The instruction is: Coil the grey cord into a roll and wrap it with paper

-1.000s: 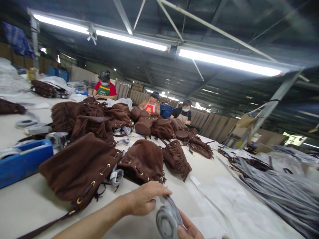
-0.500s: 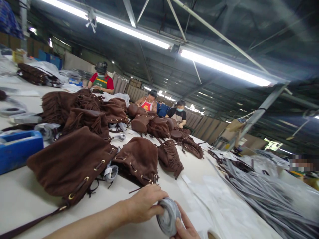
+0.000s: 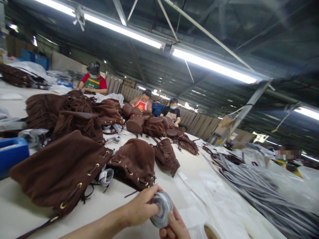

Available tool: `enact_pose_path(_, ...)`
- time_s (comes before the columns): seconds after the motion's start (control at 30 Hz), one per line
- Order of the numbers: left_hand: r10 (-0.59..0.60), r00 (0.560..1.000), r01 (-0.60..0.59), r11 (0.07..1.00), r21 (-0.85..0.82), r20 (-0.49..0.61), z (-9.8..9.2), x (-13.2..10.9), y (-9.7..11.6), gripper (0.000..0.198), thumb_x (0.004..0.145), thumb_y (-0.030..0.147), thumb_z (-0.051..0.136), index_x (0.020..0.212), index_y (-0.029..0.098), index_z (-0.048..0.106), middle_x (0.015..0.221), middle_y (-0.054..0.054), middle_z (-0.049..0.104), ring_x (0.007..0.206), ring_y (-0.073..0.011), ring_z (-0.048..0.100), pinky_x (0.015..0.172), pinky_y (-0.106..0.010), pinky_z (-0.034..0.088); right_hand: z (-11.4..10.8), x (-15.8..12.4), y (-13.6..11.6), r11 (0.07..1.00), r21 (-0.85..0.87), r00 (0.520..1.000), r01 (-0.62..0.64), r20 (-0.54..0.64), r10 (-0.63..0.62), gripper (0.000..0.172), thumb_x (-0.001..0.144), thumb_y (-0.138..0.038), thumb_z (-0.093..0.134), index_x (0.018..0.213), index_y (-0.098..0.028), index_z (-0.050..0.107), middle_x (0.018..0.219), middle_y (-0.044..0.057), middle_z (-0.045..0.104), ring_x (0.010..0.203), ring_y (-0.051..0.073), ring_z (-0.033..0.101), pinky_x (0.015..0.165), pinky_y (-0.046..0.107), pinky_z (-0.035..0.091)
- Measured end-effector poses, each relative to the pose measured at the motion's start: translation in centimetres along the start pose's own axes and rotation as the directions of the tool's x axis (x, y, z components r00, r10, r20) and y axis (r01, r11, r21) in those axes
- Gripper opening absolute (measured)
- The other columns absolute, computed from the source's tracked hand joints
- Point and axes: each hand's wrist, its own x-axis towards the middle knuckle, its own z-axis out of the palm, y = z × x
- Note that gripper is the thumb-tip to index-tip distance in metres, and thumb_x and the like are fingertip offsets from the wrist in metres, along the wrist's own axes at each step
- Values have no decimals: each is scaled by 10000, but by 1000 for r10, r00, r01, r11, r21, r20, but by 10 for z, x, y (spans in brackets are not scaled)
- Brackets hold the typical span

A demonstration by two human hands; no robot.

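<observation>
A grey roll of wound material (image 3: 160,209) is held between both hands low in the picture. My left hand (image 3: 142,207) grips it from the left, fingers curled round its edge. My right hand (image 3: 174,227) pinches it from below, partly cut off by the frame. Just behind the hands lie brown suede drawstring bags (image 3: 134,161) with gold eyelets, the nearest one (image 3: 59,172) at the left. They rest on a long pale worktable (image 3: 27,212).
More brown fringed bags (image 3: 74,113) are piled further back. A blue tray (image 3: 11,154) sits at the left edge. White sheets (image 3: 211,199) and a heap of grey strips (image 3: 269,196) cover the right. A tape roll (image 3: 210,232) lies by my right hand. Three people (image 3: 93,81) work at the far side.
The view has swung right and slightly up. Both hands have closed in on the grey roll, and my left fingers now wrap further over it.
</observation>
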Motion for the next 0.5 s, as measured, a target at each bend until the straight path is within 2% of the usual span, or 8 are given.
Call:
enact_pose_path(0.07, 13, 999, -12, 1000, 27, -46, 3, 0, -3, 336, 656, 121, 466, 973, 175, 563, 873, 10, 602, 826, -162, 533, 744, -244, 410, 0, 1, 1, 999, -35, 1000, -8, 25, 9, 558, 544, -393, 906, 1047, -258, 704, 414, -120, 462, 334, 2, 293, 456, 179, 445)
enact_pose_path(0.17, 38, 996, -26, 988, 155, -76, 7, -1, -7, 271, 700, 129, 439, 948, 188, 530, 890, -5, 615, 841, -168, 545, 777, -262, 413, 4, 0, 2, 995, -101, 999, 15, 47, -10, 636, 558, -444, 886, 1114, -226, 668, 455, -114, 486, 349, 15, 311, 474, 200, 463)
enact_pose_path(0.23, 13, 996, 9, 968, 249, -89, 9, -3, -9, 245, 750, 150, 420, 972, 197, 514, 913, -17, 623, 854, -177, 553, 792, -279, 417, 8, -2, 5, 984, -161, 997, 74, 47, -68, 650, 586, -487, 857, 1132, -197, 655, 459, -108, 485, 349, 24, 322, 462, 204, 454)
enact_pose_path(0.3, -2, 995, 36, 944, 329, -104, 11, -5, -13, 243, 793, 159, 388, 1003, 206, 502, 938, -28, 626, 876, -190, 559, 805, -302, 418, 11, -4, 8, 940, -286, 983, 186, 51, -179, 638, 650, -539, 792, 1144, -164, 645, 479, -82, 516, 351, 41, 351, 427, 203, 424)
enact_pose_path(0.37, 12, 995, 28, 921, 389, -98, 12, -5, -18, 263, 814, 148, 366, 1034, 213, 495, 979, -39, 624, 920, -204, 559, 832, -326, 411, 15, -5, 11, 817, -476, 939, 325, 59, -339, 631, 692, -532, 744, 1177, -147, 622, 626, -12, 629, 416, 83, 462, 434, 222, 438)
enact_pose_path(0.4, 19, 996, 20, 910, 415, -90, 13, -5, -21, 277, 812, 132, 363, 1041, 216, 495, 995, -42, 621, 943, -210, 555, 843, -334, 407, 16, -6, 11, 714, -584, 901, 385, 69, -429, 628, 701, -492, 734, 1211, -150, 601, 752, 30, 677, 493, 118, 537, 469, 242, 470)
enact_pose_path(0.47, 25, 997, 14, 887, 462, -78, 15, -5, -26, 304, 796, 94, 364, 1039, 217, 498, 1019, -47, 614, 978, -217, 542, 856, -337, 404, 17, -8, 11, 436, -779, 795, 451, 129, -593, 617, 728, -359, 692, 1293, -166, 538, 999, 90, 688, 729, 204, 638, 612, 289, 532)
enact_pose_path(0.5, 19, 997, 19, 872, 490, -73, 17, -5, -27, 308, 788, 76, 369, 1028, 215, 502, 1022, -51, 612, 982, -219, 537, 854, -337, 404, 18, -10, 10, 275, -847, 741, 455, 189, -644, 602, 743, -285, 647, 1318, -173, 511, 1075, 105, 671, 841, 234, 646, 691, 307, 539)
